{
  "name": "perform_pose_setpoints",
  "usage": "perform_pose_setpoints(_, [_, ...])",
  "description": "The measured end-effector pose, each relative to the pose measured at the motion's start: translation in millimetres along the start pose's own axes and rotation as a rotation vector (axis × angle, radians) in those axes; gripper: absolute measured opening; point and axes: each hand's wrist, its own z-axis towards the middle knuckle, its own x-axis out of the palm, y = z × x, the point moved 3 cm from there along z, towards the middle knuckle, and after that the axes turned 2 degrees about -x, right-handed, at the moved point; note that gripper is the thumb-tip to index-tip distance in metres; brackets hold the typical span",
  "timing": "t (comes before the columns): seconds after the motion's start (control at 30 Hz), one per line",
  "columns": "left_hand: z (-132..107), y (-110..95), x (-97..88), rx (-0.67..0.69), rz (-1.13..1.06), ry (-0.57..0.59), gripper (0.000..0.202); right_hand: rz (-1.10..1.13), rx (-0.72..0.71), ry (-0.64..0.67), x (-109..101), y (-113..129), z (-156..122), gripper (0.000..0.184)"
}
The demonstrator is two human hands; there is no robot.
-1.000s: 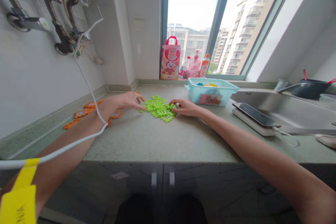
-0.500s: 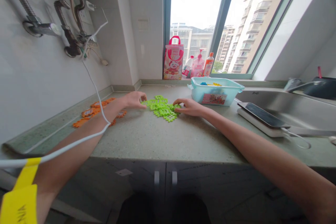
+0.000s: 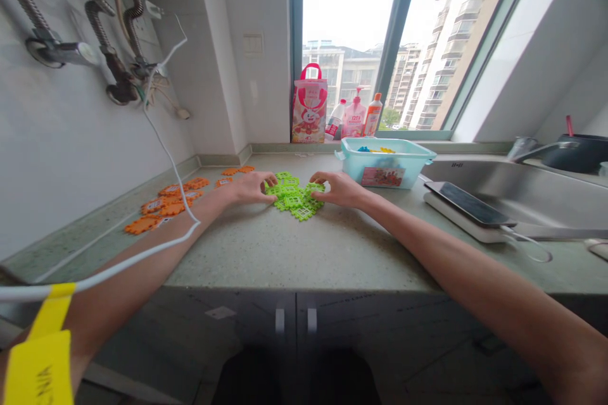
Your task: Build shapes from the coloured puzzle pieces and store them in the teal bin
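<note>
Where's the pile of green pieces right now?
In the head view, the pile of green pieces sits near the centre, on the counter between the left hand and right hand, left of the light-blue bin.

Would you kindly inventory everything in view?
Counter: one, grey, centre
Window: one, grey frame, behind counter
Sink: one, silver, right
Faucet: one, silver, behind sink
Green pieces: several overlapping, green, mid-counter
Orange pieces: several, orange, counter's left
Tub: one, turquoise, by sink, blue and yellow pieces inside
Bag: one, pink, by window
Bottles: three, pink, clear and orange, by window
Phone: one, black, on white block
Container: one, dark, right
Pipes: several, metallic, upper left
Cables: several, white, across left forearm, near phone
Tag: one, yellow, lower left
Cabinet handles: two, silver, below counter
Left hand: one, green pieces' left edge
Right hand: one, their right edge
</note>
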Motion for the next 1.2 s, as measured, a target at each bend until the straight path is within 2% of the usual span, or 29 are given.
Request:
perform_pose_setpoints(0.2, [1,11,1.4,-0.076,0.039,0.002,0.062,-0.002,-0.148,-0.091,-8,3,-1,0.033])
perform_pose_setpoints(0.37, [2,15,-5.8,-0.029,0.128,-0.022,0.056,-0.022,-0.199,-0.095,-9,13,-2,0.036])
perform_pose_setpoints(0.53, [2,24,-20.3,-0.032,0.224,-0.08,0.051,-0.01,-0.208,-0.039,6,32,2,0.035])
perform_pose_setpoints(0.67, [1,32,-24.6,-0.075,0.19,-0.162,0.051,0.006,-0.212,0.079,22,40,5,0.037])
perform_pose_setpoints(0.77, [2,28,-19.4,-0.074,0.113,-0.234,0.055,0.022,-0.194,0.121,25,39,5,0.037])
perform_pose_setpoints(0.9, [6,7,-5.7,-0.02,0.07,-0.275,0.057,0.032,-0.172,0.12,20,39,4,0.035])
perform_pose_setpoints(1.03, [10,-5,8.8,-0.008,0.122,-0.195,0.058,0.007,-0.127,0.125,17,41,3,0.036])
perform_pose_setpoints(1.2, [11,-1,18.2,-0.021,0.112,-0.123,0.057,-0.011,-0.145,0.114,16,41,2,0.037])
